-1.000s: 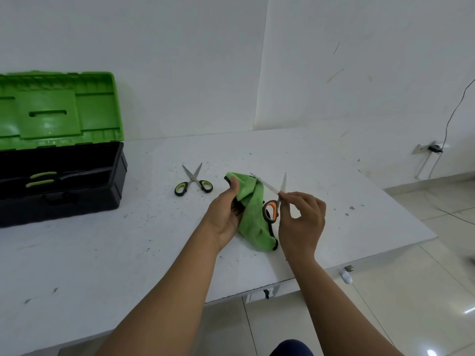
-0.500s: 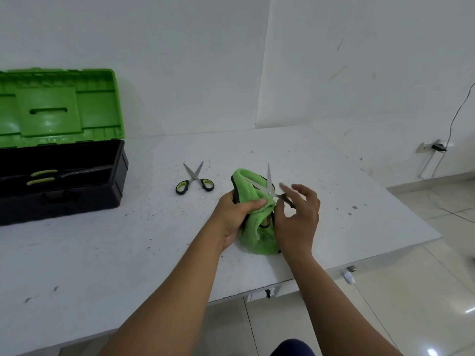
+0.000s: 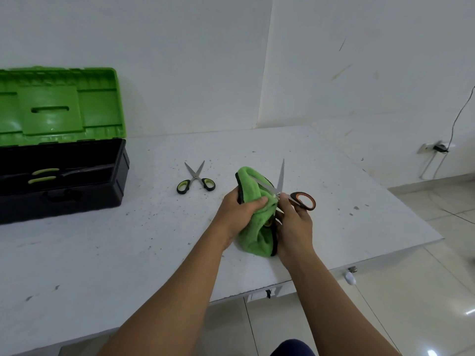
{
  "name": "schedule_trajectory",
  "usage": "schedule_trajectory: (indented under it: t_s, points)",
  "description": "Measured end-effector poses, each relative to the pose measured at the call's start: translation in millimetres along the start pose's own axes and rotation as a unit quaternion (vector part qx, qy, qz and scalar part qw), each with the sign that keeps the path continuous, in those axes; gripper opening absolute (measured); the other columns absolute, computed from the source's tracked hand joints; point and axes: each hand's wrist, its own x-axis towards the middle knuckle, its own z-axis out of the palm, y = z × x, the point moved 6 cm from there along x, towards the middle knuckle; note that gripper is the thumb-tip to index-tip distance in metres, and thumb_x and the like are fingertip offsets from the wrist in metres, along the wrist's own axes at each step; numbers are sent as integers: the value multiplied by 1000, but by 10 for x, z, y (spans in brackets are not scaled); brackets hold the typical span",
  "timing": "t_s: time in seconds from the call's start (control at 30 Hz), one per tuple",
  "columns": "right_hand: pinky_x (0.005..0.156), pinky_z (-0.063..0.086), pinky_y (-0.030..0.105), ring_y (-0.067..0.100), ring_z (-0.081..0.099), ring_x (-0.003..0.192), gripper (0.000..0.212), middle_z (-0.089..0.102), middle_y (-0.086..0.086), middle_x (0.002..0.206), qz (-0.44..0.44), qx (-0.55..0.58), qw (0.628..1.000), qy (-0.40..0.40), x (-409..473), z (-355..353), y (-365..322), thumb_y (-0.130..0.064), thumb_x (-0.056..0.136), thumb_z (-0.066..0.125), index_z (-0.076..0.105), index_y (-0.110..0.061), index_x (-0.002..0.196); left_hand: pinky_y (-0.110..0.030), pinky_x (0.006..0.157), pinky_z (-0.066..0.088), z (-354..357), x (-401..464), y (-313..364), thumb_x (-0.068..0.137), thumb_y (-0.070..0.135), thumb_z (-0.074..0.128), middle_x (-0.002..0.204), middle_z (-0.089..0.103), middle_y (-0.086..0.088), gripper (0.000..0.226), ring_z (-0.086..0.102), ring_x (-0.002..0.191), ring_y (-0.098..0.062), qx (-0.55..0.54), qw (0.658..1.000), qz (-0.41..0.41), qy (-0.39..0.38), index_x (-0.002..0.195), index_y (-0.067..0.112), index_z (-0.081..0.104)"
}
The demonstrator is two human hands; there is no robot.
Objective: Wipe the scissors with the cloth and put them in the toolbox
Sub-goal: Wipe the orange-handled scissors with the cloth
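Toolbox (image 3: pixel 77 181) far left on table (image 3: pixel 128 253), lid raised, well apart from both hands. Green cloth (image 3: pixel 253 227) bunched near table's near edge, gripped by left hand (image 3: pixel 237 211). Orange-handled scissors (image 3: pixel 281 187) against cloth, blades spread, one pointing far, other lying leftward over cloth; pinched near pivot by right hand (image 3: pixel 293 222). Left hand closer to toolbox. Second scissors (image 3: pixel 195 177) between, untouched.

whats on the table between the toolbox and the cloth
In the head view, green-handled scissors lie open on the table between the toolbox and the cloth.
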Motion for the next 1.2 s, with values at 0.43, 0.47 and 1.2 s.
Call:
schedule_trajectory:
  t_s: [0.43, 0.47, 1.2]
  points:
    - [90, 63, 47, 21, 77, 87, 20, 80, -6, 83, -67, -48, 995, 62, -19, 31, 59, -36, 101, 67, 70, -22, 87, -38, 86, 57, -11, -15, 22, 102, 31, 45, 87, 78, -6, 39, 73, 88, -23, -75, 995, -52, 47, 92, 9, 75]
    - [90, 63, 47, 21, 77, 88, 22, 80, -7, 82, -70, -51, 994, 63, -22, 32, 56, -37, 101, 67, 71, -23, 85, -36, 83, 58, -31, -20, 32, 103, 24, 45, 81, 79, -4, 40, 74, 83, -21, -78, 995, -52, 43, 84, 10, 78]
    - [91, 60, 47, 37, 76, 100, 17, 79, 20, 100, -48, -31, 998, -23, -30, -42, 89, -14, 101, 66, 80, -8, 93, -45, 92, 64, 142, 24, -80, 90, 26, 83, 103, 81, -17, 33, 78, 100, -34, -26, 997, -75, -5, 108, -1, 79]
